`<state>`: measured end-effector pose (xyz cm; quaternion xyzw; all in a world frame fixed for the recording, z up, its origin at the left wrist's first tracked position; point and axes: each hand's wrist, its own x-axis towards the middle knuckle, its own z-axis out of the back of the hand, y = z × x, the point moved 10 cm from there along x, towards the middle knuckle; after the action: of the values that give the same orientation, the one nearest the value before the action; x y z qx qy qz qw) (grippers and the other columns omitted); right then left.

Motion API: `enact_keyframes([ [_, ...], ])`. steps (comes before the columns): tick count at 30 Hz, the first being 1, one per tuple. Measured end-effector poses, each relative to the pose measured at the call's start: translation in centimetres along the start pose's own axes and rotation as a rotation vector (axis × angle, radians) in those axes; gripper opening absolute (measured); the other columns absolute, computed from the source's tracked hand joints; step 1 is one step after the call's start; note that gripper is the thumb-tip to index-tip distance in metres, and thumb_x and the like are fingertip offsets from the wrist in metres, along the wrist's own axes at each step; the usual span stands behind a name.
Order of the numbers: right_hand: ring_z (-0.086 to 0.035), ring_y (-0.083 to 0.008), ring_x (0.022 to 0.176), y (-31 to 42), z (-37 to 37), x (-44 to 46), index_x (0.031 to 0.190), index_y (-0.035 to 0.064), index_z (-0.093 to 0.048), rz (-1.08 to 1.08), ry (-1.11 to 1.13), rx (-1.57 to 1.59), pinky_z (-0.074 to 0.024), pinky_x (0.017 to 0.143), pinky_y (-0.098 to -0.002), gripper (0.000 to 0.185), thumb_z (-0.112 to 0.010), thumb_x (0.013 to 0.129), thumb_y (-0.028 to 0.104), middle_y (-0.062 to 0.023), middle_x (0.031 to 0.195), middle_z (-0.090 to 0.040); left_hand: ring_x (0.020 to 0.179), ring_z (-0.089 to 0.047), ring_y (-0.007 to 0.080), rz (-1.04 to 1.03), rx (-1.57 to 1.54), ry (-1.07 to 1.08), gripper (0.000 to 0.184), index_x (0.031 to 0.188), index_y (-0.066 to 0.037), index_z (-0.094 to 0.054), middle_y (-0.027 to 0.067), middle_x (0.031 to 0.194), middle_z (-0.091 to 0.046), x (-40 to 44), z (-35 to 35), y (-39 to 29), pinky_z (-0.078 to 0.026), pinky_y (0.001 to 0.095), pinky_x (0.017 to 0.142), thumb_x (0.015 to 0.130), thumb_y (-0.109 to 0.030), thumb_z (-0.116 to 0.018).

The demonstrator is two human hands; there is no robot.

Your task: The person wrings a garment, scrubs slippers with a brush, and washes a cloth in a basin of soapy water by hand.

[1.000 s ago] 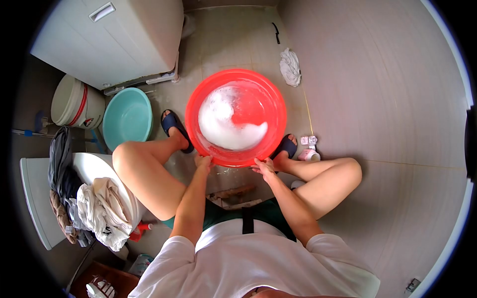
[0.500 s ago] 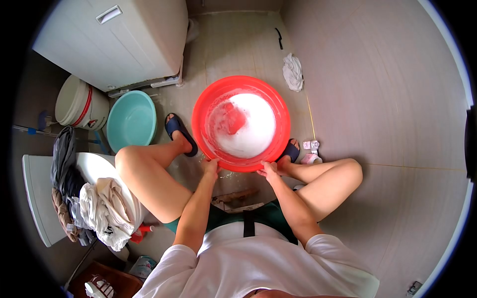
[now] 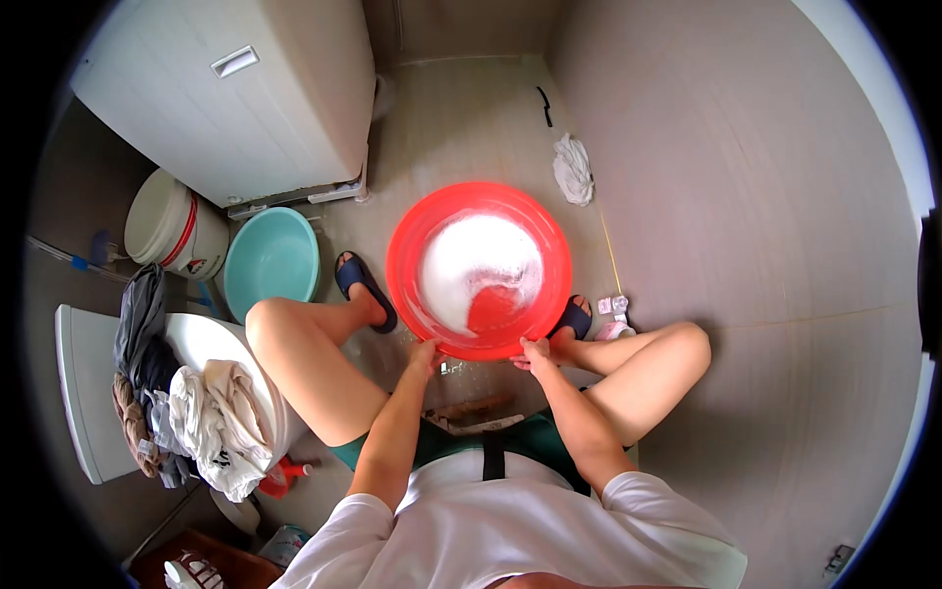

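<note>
The round, smooth red basin (image 3: 403, 270), plastic-looking, sits between 2 dark slippers, its open mouth facing up; being circular, it has no long axis. White, frothy foam (image 3: 461, 250) curls around a bare red patch inside. The left hand (image 3: 425, 357) and right hand (image 3: 533, 354) pinch its near rim, fingers narrow around the edge

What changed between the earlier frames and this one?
The foam in the red basin swirled: its bare patch went from right to left, and now lies nearest the person. Left hand and right hand keep their grip on the near rim; the teal basin stayed put.
</note>
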<state>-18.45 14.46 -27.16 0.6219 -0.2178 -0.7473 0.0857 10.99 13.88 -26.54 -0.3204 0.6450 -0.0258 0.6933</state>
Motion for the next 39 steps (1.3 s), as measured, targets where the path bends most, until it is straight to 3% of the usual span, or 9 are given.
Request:
enact_keyframes([
  [6, -0.065, -0.0304, 0.076, -0.9, -0.9, 0.4, 0.108, 0.0052, -0.045, 0.014, 0.101, -0.001, -0.0536, 0.063, -0.0406, 0.019, -0.047, 0.089, 0.009, -0.0157, 0.096, -0.063, 0.08, -0.06, 0.018, -0.041, 0.009, 0.014, 0.032, 0.11, -0.01, -0.051, 0.0054, 0.097, -0.061, -0.7, -0.2, 0.1, -0.053, 0.0303, 0.058, 0.079, -0.008, -0.06],
  [9, -0.065, -0.0291, 0.069, -1.3, -0.8, 1.1, 0.107, 0.0037, -0.048, -0.016, 0.093, 0.018, -0.0538, 0.055, -0.0374, 0.024, -0.044, 0.083, 0.002, -0.0163, 0.088, -0.063, 0.079, -0.059, 0.0169, -0.063, 0.057, 0.065, 0.036, 0.112, -0.013, -0.05, 0.0036, 0.098, -0.06, 0.3, -0.4, 0.3, -0.053, 0.031, 0.06, 0.078, -0.008, -0.061],
  [12, -0.065, -0.0283, 0.069, -1.2, -0.7, 1.0, 0.105, 0.0039, -0.048, -0.021, 0.072, 0.046, -0.0545, 0.057, -0.0373, 0.022, -0.044, 0.083, 0.002, -0.0169, 0.085, -0.063, 0.076, -0.061, 0.0186, -0.09, 0.098, 0.018, 0.034, 0.11, -0.011, -0.053, 0.006, 0.095, -0.062, 1.6, 0.0, 0.9, -0.053, 0.0296, 0.056, 0.077, -0.012, -0.062],
  [16, -0.063, -0.0271, 0.078, -0.8, -0.6, 1.0, 0.103, 0.0033, -0.048, 0.014, 0.085, 0.082, -0.0553, 0.059, -0.0366, 0.02, -0.045, 0.083, 0.001, -0.0155, 0.093, -0.061, 0.076, -0.062, 0.0207, -0.161, 0.128, -0.069, 0.036, 0.111, -0.008, -0.054, 0.0104, 0.098, -0.062, 0.5, 0.0, 0.0, -0.053, 0.0294, 0.054, 0.077, -0.013, -0.063],
  [19, -0.06, -0.0261, 0.086, -0.1, 0.5, 1.6, 0.104, 0.0038, -0.048, 0.036, -0.039, 0.131, -0.0557, 0.063, -0.0362, 0.019, -0.046, 0.085, 0.002, -0.0131, 0.099, -0.058, 0.091, -0.06, 0.0177, -0.08, 0.145, 0.07, 0.039, 0.116, -0.012, -0.05, 0.0044, 0.105, -0.06, 0.7, -1.4, 0.5, -0.055, 0.0347, 0.068, 0.079, -0.013, -0.062],
  [22, -0.053, -0.0188, 0.096, 1.9, 1.9, 1.7, 0.106, 0.0068, -0.049, 0.088, -0.128, 0.205, -0.0548, 0.063, -0.0311, 0.026, -0.055, 0.081, 0.0, -0.0069, 0.107, -0.054, 0.101, -0.058, 0.0209, -0.002, 0.106, 0.23, 0.04, 0.12, -0.01, -0.049, 0.0069, 0.111, -0.058, -0.1, -3.4, 1.6, -0.053, 0.0371, 0.079, 0.083, -0.021, -0.062],
  [28, -0.049, -0.019, 0.102, 6.3, 3.6, 1.4, 0.108, 0.0095, -0.05, 0.137, -0.156, 0.319, -0.0552, 0.069, -0.0323, 0.034, -0.067, 0.078, 0.007, -0.0054, 0.113, -0.05, 0.111, -0.052, 0.0266, 0.038, 0.079, 0.401, 0.048, 0.122, -0.004, -0.048, 0.0129, 0.123, -0.05, -1.8, -6.4, 1.6, -0.048, 0.0403, 0.09, 0.085, -0.032, -0.063],
  [37, -0.044, -0.0235, 0.113, 10.5, 1.4, 4.8, 0.12, 0.0075, -0.048, 0.212, 0.047, 0.599, -0.0493, 0.089, -0.0393, 0.048, -0.07, 0.077, 0.017, -0.0068, 0.125, -0.046, 0.12, -0.041, 0.0254, 0.055, -0.287, 0.501, 0.056, 0.127, -0.014, -0.042, 0.0014, 0.13, -0.042, -0.6, -8.2, -0.6, -0.041, 0.0451, 0.095, 0.082, -0.039, -0.066],
  [39, -0.043, -0.0213, 0.116, 11.6, 0.8, 4.7, 0.122, 0.0093, -0.047, 0.144, 0.088, 0.299, -0.0492, 0.084, -0.0367, 0.053, -0.07, 0.077, 0.021, -0.0058, 0.128, -0.045, 0.122, -0.037, 0.0248, 0.035, -0.37, 0.425, 0.053, 0.123, -0.014, -0.046, 0.0014, 0.128, -0.043, 0.3, -8.2, -2.0, -0.039, 0.0449, 0.097, 0.082, -0.04, -0.066],
])
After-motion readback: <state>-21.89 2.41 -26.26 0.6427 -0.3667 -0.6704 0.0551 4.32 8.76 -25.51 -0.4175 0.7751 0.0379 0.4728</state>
